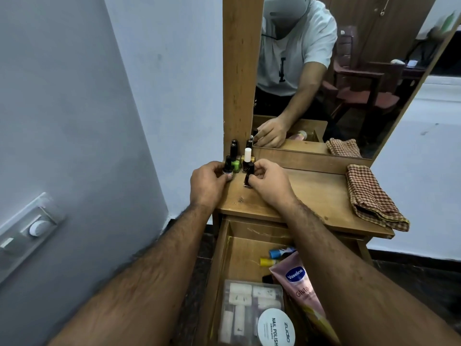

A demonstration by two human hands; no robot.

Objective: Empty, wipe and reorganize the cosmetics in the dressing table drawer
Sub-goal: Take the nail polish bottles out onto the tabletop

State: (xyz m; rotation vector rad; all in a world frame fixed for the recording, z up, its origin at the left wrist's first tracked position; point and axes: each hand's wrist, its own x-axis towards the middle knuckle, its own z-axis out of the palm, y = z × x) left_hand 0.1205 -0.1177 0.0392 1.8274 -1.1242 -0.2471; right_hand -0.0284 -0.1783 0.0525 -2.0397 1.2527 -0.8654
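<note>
Several nail polish bottles (240,158) stand clustered at the back left corner of the wooden dressing table top (314,196). My left hand (208,186) grips a black-capped bottle (227,168) at the cluster's left edge. My right hand (270,183) pinches a dark nail polish bottle (248,177) standing just in front of the cluster. Below, the open drawer (224,265) holds a pink Vaseline tube (299,285), a clear plastic box (245,308), a white round Zudio nail polish remover tub (275,328), and blue-capped (277,253) and yellow-capped (266,261) small items.
A folded checked cloth (371,198) lies on the right side of the table top. A mirror (336,71) in a wooden frame rises behind the table. A grey wall with a switch plate (30,228) is on the left.
</note>
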